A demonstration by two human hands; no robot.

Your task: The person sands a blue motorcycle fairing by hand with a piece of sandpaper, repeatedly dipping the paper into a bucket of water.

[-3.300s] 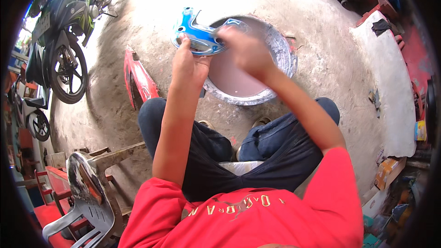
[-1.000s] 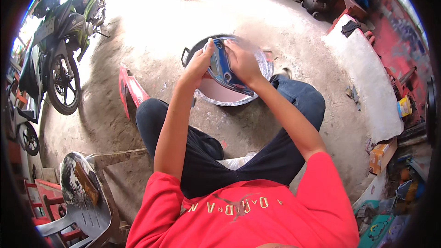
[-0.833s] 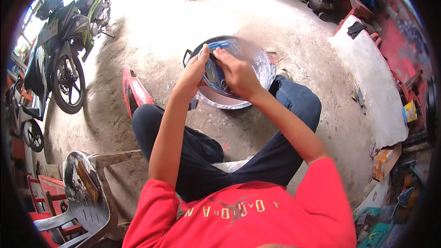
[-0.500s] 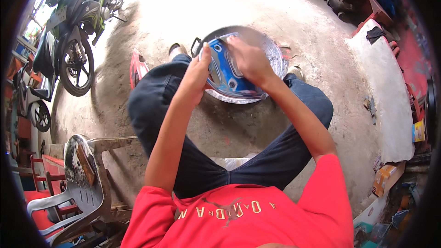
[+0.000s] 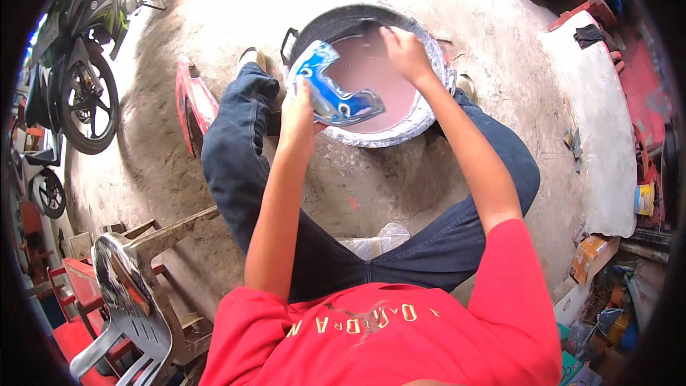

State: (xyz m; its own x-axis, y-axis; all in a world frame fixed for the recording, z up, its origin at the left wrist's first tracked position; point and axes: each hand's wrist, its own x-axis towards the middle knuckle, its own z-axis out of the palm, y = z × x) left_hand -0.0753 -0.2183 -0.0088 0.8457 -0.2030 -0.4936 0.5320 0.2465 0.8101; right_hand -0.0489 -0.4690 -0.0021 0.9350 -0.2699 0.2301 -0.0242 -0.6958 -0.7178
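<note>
A blue and silver, U-shaped plastic body panel [image 5: 323,84], wet-looking and with round holes, is tilted over the near left rim of a black tub [image 5: 409,131]. My left hand [image 5: 296,116] grips the panel's left edge, fingers closed. Cloudy pinkish water [image 5: 379,75] lies in the tub, whose rim is smeared with white. Over the far right part of the tub, my right hand [image 5: 409,57] is apart from the panel. Its fingers are closed on a small dark piece [image 5: 369,27], blurred by motion; I cannot tell its kind.
The tub stands on the concrete floor between my feet. A red and white panel [image 5: 194,100] lies beyond my left knee. Motorcycles [image 5: 89,93] stand at far left, a worn plastic chair [image 5: 139,300] at near left. On the right are a pale slab [image 5: 597,150] and a cardboard box [image 5: 593,257].
My right hand has left the panel and moved right, over the water. The left hand has shifted the panel left and down, uncovering the water. The view has also shifted.
</note>
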